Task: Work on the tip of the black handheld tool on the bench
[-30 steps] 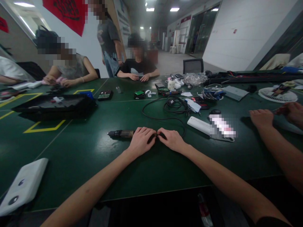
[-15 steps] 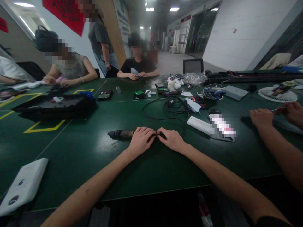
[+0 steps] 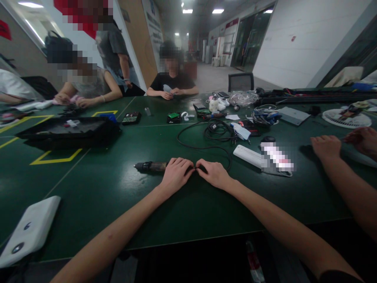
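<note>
A dark electric screwdriver (image 3: 150, 167) lies on the green table with its narrow tip pointing left. My left hand (image 3: 176, 173) is closed over its rear part, hiding that end. Just to the right, my right hand (image 3: 216, 175) pinches the end of a black cable (image 3: 200, 147) at the tool's tail. The fingertips of both hands nearly meet there. Whether the cable's plug sits in the tool cannot be made out. From my right hand the cable loops back to a coil in the middle of the table.
A white power strip (image 3: 249, 156) lies right of my hands, near a co-worker's hand (image 3: 325, 147). A black tray (image 3: 67, 137) stands at the left, a white device (image 3: 32, 230) at the near left. Circuit boards and a white fan grille (image 3: 347, 122) lie farther back.
Both my hands stay in place on the screwdriver and the cable end. At the back left, a standing person has shifted slightly left.
</note>
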Demonstrator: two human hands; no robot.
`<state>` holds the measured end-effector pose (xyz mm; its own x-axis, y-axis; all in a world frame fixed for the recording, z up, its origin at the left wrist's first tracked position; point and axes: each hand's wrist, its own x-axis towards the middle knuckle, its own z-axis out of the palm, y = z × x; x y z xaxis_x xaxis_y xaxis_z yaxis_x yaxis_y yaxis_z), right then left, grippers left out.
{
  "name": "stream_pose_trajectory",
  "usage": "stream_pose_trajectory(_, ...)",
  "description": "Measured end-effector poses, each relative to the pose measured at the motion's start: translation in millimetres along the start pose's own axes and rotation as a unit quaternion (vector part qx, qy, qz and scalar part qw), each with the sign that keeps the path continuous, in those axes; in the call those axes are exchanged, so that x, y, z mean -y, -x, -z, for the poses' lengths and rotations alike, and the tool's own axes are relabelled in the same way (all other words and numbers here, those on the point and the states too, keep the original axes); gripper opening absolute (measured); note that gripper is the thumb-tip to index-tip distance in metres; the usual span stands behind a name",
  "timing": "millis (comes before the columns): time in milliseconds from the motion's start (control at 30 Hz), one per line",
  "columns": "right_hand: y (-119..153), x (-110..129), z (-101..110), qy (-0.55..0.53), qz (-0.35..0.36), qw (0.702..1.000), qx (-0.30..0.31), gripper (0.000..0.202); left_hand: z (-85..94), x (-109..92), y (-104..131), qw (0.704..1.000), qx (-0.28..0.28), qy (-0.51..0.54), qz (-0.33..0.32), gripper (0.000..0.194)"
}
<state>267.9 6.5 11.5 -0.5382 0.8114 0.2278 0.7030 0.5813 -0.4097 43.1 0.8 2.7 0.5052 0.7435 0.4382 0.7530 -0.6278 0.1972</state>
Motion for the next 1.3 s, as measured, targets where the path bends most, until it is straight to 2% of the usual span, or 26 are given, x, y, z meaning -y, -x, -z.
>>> stream_pose_trajectory(267,-0.1,-0.8,-0.9,-0.003,0.003,1.0,-0.001,0.014,1.0,0.7,0.8,1.0,0.004,0.006,-0.015,0.016)
stream_pose_trajectory(467,-0.1,-2.6,-3.0,0.001,0.002,1.0,-0.007,0.013,-1.1,-0.4,-0.9,1.0,-0.001,-0.003,0.013,0.013)
stream_pose_trajectory(667,-0.2,-1.5,-1.3,-0.008,0.004,1.0,-0.005,0.013,1.6,0.3,0.1,1.0,0.006,0.012,-0.01,0.015)
stream_pose_trajectory(833,-0.1,-0.4,-0.7,-0.003,-0.001,1.0,-0.004,0.013,0.0,1.3,-1.2,1.0,0.005,0.009,0.013,0.013)
stream_pose_trajectory(1033,-0.2,-0.8,-0.4,-0.006,-0.002,1.0,0.0,0.014,1.8,0.2,-0.2,1.0,0.014,0.016,-0.008,0.017)
stream_pose_trajectory(1300,-0.6,-1.9,-2.3,-0.001,0.0,1.0,-0.005,0.013,-0.1,-0.2,-0.8,1.0,0.002,0.008,0.01,0.015)
